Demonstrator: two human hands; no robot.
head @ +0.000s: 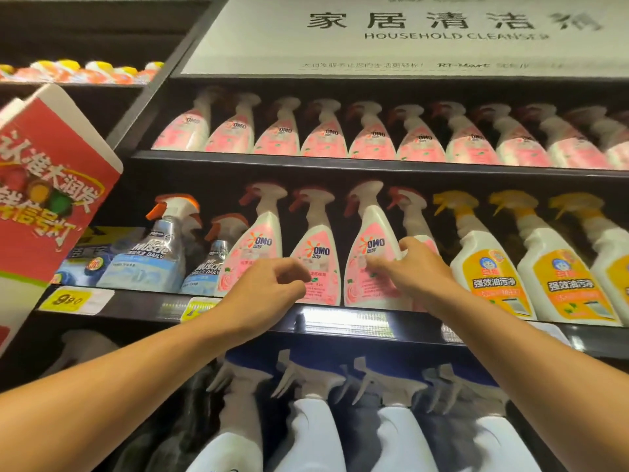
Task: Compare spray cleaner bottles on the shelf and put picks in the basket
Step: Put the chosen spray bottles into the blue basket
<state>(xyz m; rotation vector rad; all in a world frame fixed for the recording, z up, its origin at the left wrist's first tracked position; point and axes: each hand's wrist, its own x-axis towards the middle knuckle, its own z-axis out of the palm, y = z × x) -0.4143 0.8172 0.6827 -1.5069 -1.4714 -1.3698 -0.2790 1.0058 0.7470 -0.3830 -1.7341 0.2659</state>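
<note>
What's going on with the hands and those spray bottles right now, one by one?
Left hand: empty, fingers curled, in front of the pink bottles.
Right hand: fingers on the third pink OMO bottle, not closed round it.
Other pink OMO bottles: upright, untouched.
Yellow-trigger bottles: upright, untouched.

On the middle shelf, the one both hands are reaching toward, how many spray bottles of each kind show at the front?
Mr Muscle bottles: 2
Pink OMO bottles: 4, the fourth partly behind the right hand
Yellow-trigger bottles: 3, the last cut off by the frame edge
Total: 9
</note>
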